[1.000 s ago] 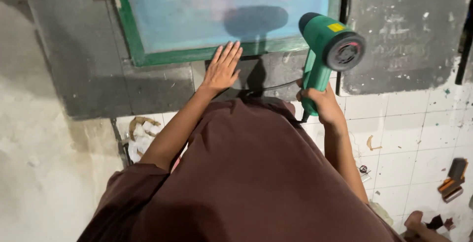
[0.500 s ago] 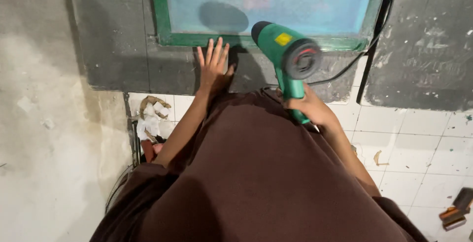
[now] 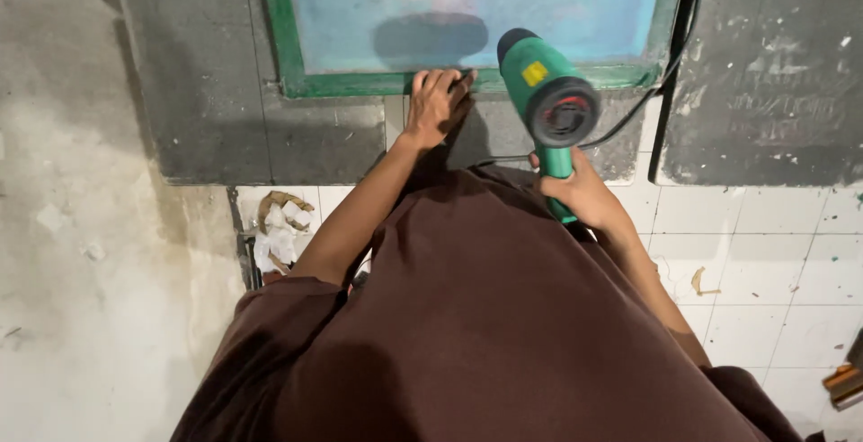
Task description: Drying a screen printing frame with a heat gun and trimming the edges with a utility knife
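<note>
Flat, unclenched, the left hand [image 3: 433, 105] is pressed on the near rail of the green-framed screen [image 3: 297, 82]. Right of it, the green heat gun [image 3: 548, 105] is gripped by the right hand [image 3: 580, 195] at its handle; judged rigid, fairly light, best held there.

Soft, even light falls from above and behind the person. The green heat gun [image 3: 548, 100] throws a blurred dark shadow onto the pale blue screen [image 3: 467, 1] just left of it. The picture is sharp, without glare; the floor left of the screen looks washed out.
</note>
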